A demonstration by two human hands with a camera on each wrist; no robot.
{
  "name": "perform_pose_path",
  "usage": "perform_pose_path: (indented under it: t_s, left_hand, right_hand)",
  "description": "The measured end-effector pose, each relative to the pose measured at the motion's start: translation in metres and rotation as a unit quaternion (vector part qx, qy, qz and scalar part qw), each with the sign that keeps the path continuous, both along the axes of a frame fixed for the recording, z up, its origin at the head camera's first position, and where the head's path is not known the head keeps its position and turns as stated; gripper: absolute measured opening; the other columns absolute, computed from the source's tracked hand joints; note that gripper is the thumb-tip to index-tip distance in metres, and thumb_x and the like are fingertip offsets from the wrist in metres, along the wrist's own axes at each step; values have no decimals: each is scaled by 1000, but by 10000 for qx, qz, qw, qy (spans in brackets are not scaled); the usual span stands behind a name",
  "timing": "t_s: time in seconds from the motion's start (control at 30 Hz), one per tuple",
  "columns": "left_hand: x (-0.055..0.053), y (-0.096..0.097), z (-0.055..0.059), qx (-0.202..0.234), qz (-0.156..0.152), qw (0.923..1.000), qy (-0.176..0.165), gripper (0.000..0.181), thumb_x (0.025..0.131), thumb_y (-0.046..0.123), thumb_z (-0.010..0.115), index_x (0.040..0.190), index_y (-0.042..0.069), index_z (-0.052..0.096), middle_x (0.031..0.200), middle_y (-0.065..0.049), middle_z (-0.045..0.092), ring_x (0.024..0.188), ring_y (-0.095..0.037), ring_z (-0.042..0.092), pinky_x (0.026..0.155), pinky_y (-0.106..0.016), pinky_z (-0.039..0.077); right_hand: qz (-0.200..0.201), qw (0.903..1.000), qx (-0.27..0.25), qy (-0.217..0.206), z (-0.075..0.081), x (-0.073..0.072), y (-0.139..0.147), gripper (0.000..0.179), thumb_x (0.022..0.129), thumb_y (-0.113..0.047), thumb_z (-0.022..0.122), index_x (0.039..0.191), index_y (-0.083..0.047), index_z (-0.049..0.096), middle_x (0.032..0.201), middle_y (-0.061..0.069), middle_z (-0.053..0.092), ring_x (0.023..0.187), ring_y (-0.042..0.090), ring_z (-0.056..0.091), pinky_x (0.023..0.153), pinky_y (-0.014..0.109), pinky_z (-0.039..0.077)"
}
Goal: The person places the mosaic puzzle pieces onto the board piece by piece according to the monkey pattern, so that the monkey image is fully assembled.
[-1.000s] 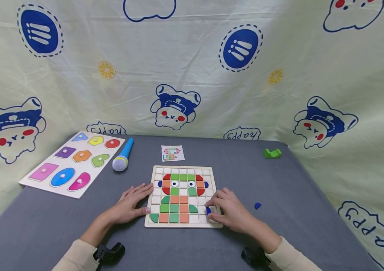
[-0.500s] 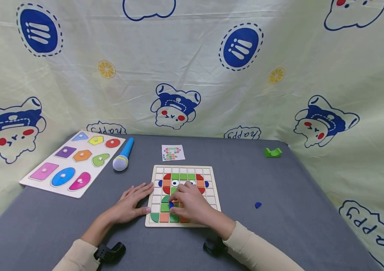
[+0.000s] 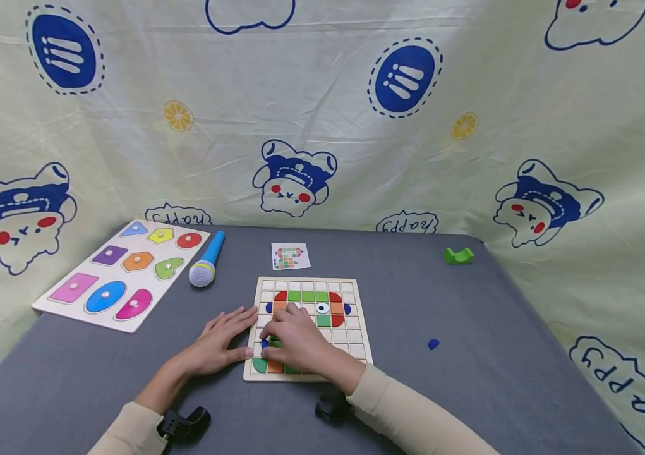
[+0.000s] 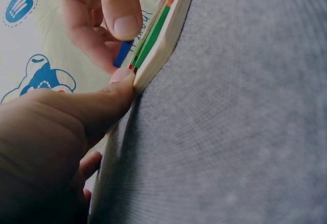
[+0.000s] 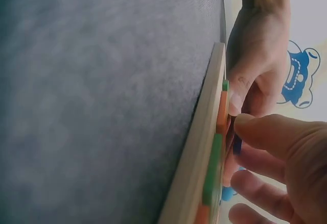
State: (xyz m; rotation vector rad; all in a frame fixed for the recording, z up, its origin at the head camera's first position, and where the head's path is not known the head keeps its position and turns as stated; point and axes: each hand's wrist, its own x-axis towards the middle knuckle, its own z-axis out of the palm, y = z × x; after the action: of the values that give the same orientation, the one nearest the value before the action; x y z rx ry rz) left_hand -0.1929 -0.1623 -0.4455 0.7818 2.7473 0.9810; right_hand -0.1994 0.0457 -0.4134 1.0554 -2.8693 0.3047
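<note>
A square wooden grid board point(image 3: 356, 328) lies on the grey table, partly filled with green, orange and red tiles, an eye tile point(image 3: 323, 308) and small blue pieces at its sides. My right hand point(image 3: 302, 341) pinches a blue tile point(image 4: 123, 54) between thumb and fingers over the board's left columns, and it hides several tiles. In the head view my left hand point(image 3: 217, 344) rests on the table with fingers extended, its thumb and fingertips touching the board's left edge. The right wrist view shows the blue tile point(image 5: 237, 145) just above the board's surface.
Behind the board lies a small pattern card point(image 3: 290, 256). A shape puzzle board point(image 3: 86, 256) and a blue toy microphone point(image 3: 206, 260) are at left. To the right are a loose blue tile point(image 3: 433, 344) and a green curved block point(image 3: 458, 256).
My right hand has carried the blue tile leftward from the board's right edge to its left columns. My left hand stays at the left edge.
</note>
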Motion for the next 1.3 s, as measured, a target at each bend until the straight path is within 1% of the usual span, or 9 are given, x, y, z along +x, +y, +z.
perform_pose_path:
  t_s: [0.2, 0.37, 0.57, 0.77, 1.03, 1.3]
  left_hand:
    - [0, 0, 1, -1, 6, 10000, -27, 67, 90, 34, 61, 146, 7, 35, 154, -12, 31, 143, -41, 20, 112, -64, 6]
    - [0, -1, 1, -5, -17, 10000, -53, 68, 90, 35, 61, 146, 7, 35, 154, -12, 30, 144, -41, 19, 112, -64, 5]
    - [0, -1, 1, -1, -21, 10000, -35, 67, 90, 34, 61, 146, 7, 35, 154, -12, 31, 144, -40, 19, 112, -63, 6]
    - [-1, -1, 1, 2, -7, 10000, -85, 68, 90, 34, 61, 146, 6, 35, 154, -12, 30, 144, -41, 19, 112, -63, 5]
    - [0, -1, 1, 3, -9, 10000, -64, 67, 90, 34, 61, 146, 6, 35, 154, -13, 31, 143, -41, 19, 112, -63, 6]
    - [0, 0, 1, -4, 11, 10000, -73, 66, 90, 32, 61, 146, 7, 35, 155, -12, 30, 144, -41, 19, 112, -64, 6]
  right_hand:
    - [-58, 9999, 92, -96, -2, -2, -4, 25, 81, -43, 71, 100, -27, 73, 93, -8, 59, 88, 10, 42, 77, 26, 36]
    - [-62, 10000, 34, -11, -4, -1, 0, 25, 81, -43, 71, 100, -27, 73, 94, -8, 59, 88, 10, 43, 78, 26, 37]
    - [31, 9999, -151, 56, -3, 4, 6, 22, 80, -42, 72, 96, -26, 74, 93, -8, 59, 85, 10, 42, 74, 24, 35]
    - [148, 9998, -144, 77, -3, 7, 10, 19, 81, -41, 71, 92, -27, 75, 92, -9, 59, 86, 10, 42, 74, 24, 34]
    - [220, 9997, -125, 40, -4, 8, 7, 20, 82, -42, 70, 95, -28, 75, 94, -9, 60, 86, 9, 40, 73, 23, 32]
    - [248, 9997, -35, 42, -3, 9, 4, 23, 82, -44, 70, 98, -28, 74, 95, -10, 59, 87, 8, 40, 75, 23, 33]
